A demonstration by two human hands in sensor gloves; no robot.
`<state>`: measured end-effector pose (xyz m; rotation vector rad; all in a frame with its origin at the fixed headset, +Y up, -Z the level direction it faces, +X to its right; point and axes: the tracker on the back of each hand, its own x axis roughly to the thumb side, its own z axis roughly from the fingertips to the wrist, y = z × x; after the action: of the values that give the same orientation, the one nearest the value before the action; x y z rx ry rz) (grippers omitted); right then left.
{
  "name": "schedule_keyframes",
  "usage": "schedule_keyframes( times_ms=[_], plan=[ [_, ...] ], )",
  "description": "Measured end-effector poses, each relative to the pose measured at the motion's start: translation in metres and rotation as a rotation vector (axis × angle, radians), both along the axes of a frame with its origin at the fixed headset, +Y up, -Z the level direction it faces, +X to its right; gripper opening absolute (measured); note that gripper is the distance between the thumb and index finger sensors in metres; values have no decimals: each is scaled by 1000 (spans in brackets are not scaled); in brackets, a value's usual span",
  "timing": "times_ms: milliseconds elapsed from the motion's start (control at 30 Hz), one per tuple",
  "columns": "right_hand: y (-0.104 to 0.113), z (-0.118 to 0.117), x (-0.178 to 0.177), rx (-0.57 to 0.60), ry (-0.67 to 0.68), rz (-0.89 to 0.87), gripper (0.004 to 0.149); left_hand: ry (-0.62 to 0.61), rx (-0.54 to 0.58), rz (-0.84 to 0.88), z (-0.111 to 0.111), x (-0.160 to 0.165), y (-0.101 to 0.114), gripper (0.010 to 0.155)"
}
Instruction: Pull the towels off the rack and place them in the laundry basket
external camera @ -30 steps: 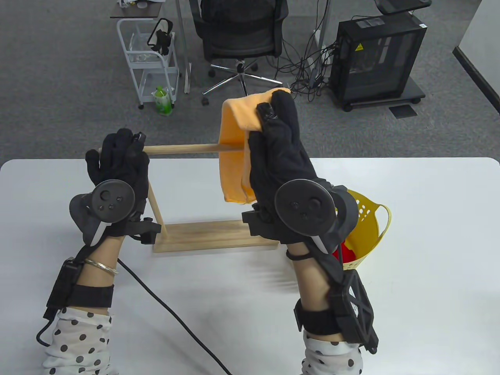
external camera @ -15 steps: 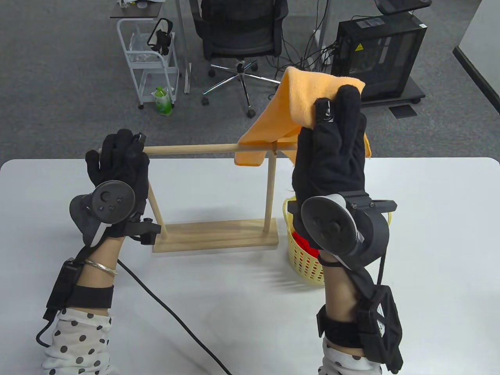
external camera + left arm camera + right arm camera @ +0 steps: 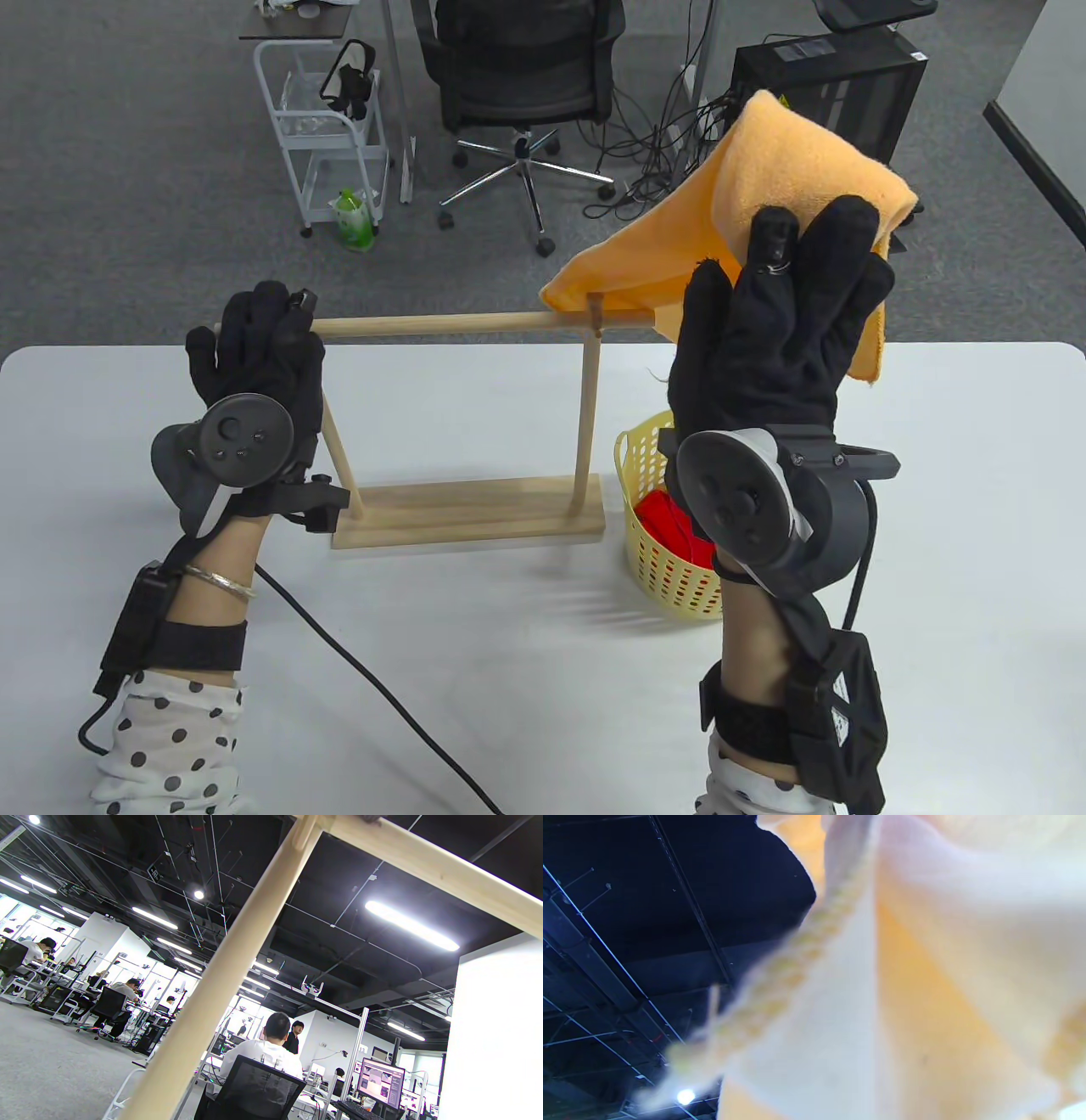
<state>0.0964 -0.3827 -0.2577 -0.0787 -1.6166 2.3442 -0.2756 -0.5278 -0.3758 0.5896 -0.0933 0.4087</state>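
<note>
The right hand (image 3: 768,340) is raised high, back toward the camera, fingers (image 3: 836,246) pointing up and pressed against an orange towel (image 3: 764,187) it holds (thumb hidden behind the cloth). The left hand (image 3: 254,365) sits lower, fingers curled over the left end of the rack's rail (image 3: 441,322), forearm extended from a polka-dot sleeve (image 3: 170,739).

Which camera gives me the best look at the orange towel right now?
The table view: the whole orange towel shows there, lifted in the right hand, one corner at the right end of the rack's rail. The right wrist view is filled with blurred towel folds only. The left wrist view shows none of it, just rack dowels.
</note>
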Motion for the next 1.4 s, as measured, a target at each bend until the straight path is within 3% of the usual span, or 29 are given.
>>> schedule_keyframes(
  times_ms=[300, 800, 1033, 1233, 1400],
  plan=[
    [-6, -3, 0, -56, 5, 13, 55, 0, 1, 0, 0, 0, 0, 46],
    [-45, -19, 0, -168, 37, 35, 55, -1, 2, 0, 0, 0, -1, 46],
    [-96, -31, 3, -320, 78, 14, 55, -3, 5, -2, 0, 0, -1, 46],
    [-165, -39, 13, -553, 93, 16, 57, -5, 9, -5, 1, 0, -1, 46],
    [-208, -42, 19, -691, 138, -15, 58, -4, 4, -1, 0, 0, -1, 46]
  ],
)
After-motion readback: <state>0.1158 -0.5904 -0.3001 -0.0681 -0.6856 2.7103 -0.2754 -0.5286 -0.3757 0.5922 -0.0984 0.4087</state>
